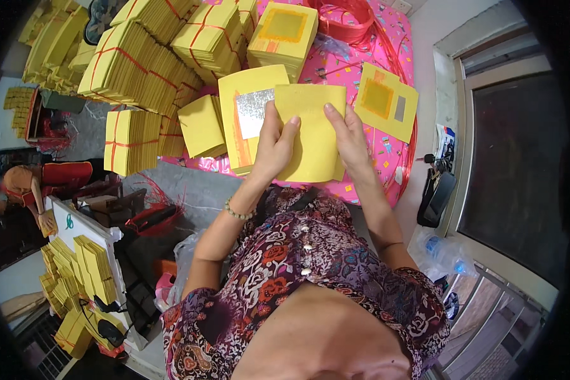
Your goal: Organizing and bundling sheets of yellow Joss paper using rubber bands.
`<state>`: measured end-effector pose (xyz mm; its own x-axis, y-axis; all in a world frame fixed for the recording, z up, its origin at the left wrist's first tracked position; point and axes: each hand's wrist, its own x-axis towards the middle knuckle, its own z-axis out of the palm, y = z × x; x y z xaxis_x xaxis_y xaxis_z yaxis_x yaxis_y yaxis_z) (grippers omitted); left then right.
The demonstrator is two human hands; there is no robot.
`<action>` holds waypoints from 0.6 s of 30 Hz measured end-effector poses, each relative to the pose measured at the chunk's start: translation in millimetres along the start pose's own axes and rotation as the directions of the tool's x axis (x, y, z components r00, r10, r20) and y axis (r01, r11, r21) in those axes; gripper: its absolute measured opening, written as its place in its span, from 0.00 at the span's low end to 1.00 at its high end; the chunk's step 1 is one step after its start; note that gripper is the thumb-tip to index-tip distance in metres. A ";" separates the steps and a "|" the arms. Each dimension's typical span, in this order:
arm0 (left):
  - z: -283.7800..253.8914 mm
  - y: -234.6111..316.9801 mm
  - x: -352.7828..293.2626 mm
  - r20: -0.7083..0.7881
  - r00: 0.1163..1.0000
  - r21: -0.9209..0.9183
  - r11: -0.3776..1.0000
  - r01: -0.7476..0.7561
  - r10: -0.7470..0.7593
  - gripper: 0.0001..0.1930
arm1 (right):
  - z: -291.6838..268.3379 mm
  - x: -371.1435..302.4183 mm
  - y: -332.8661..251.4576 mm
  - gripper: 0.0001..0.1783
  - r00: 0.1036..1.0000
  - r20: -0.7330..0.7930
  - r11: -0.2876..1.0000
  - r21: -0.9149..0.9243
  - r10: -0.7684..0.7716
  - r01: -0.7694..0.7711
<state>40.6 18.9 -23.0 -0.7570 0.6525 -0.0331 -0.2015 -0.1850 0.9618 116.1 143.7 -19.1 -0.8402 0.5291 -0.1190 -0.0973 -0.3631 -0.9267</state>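
Observation:
Between both hands I hold a stack of yellow paper sheets (310, 149), blank on the face toward me. My left hand (277, 145) grips its left edge, thumb on top. My right hand (351, 136) closes round the right edge, also with the thumb on top; the fingers beneath are mostly hidden. Just left of the held stack, and partly behind my left hand, lies a yellow stack with a silver foil patch (252, 117) and orange marks. A yellow sheet (386, 101) with a gold square and a small silver patch lies to the right.
Yellow bundles (136, 63) tied with red strips crowd the far left of the pink patterned table cover (335, 69). A coil of red plastic strip (345, 22) sits at the back. A person (57, 180) in red works on the left, near a white table (76, 218) bearing yellow stacks.

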 end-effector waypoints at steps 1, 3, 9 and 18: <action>1.3 0.7 -2.0 0.011 1.000 0.000 1.000 -0.001 0.001 0.18 | -0.9 -1.8 0.3 0.15 1.000 -0.008 1.000 0.000 -0.007 0.007; 1.4 3.4 -6.2 0.001 1.000 -0.010 1.000 0.012 -0.012 0.18 | -3.6 -4.8 1.7 0.14 1.000 -0.012 0.998 -0.063 -0.017 0.016; 0.2 1.1 -10.3 0.060 0.998 0.056 0.998 0.003 -0.006 0.16 | -11.7 -8.9 -2.2 0.12 0.990 -0.059 0.990 -0.069 -0.130 0.126; 1.8 1.9 -13.0 0.115 0.987 0.028 0.994 0.107 -0.110 0.21 | -27.0 -25.1 6.1 0.14 0.988 -0.086 0.988 -0.103 -0.129 0.120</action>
<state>51.1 11.4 -20.3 -0.6541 0.7488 -0.1069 -0.2641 -0.0936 0.9600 151.0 148.9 -31.4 -0.7714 0.6357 -0.0291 -0.1420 -0.2166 -0.9659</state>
